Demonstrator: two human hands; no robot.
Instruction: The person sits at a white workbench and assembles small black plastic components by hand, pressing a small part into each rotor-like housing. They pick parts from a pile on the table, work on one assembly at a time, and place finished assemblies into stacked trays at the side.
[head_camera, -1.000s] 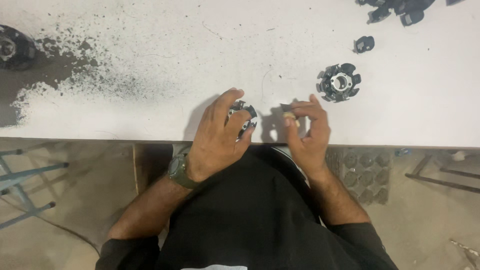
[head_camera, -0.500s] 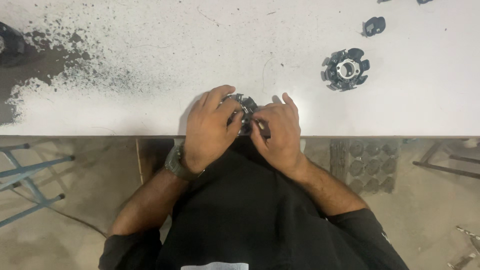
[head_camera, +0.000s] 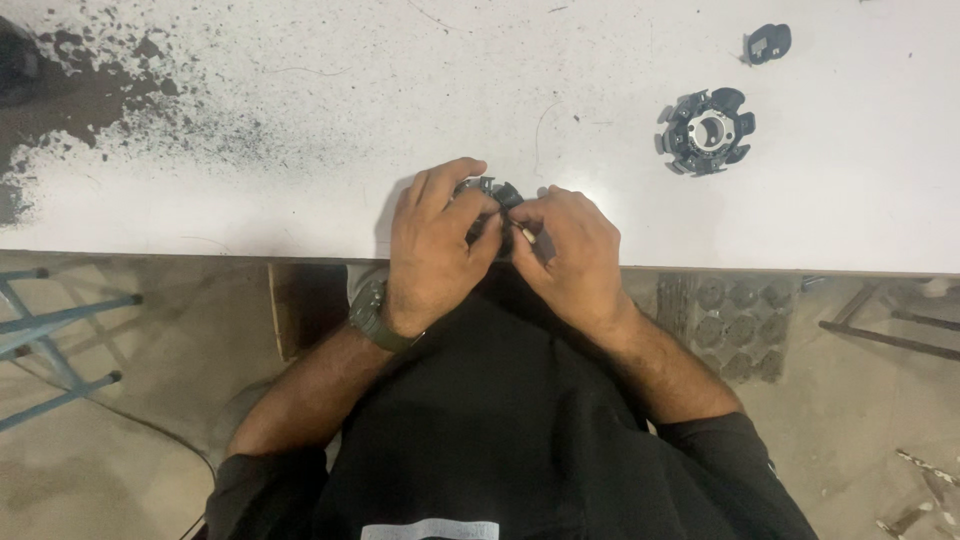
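At table edge (head_camera: 300, 235), dark ring part (head_camera: 492, 192) gripped btwn left hand (head_camera: 432, 245) & right hand (head_camera: 570, 255).

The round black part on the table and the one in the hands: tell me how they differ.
The round black part on the table lies flat, untouched and fully visible, its pale centre hole showing. The round black part in the hands sits at the table edge, gripped by the left hand and right hand, mostly hidden. Both look dark and lobed.

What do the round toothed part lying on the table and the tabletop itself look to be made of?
Round toothed part: probably dark moulded plastic around a lighter, possibly metal hub; matte lobes, pale centre ring. Tabletop: smooth white laminate or painted board, faintly glossy, marked with black speckled stains at its left end.
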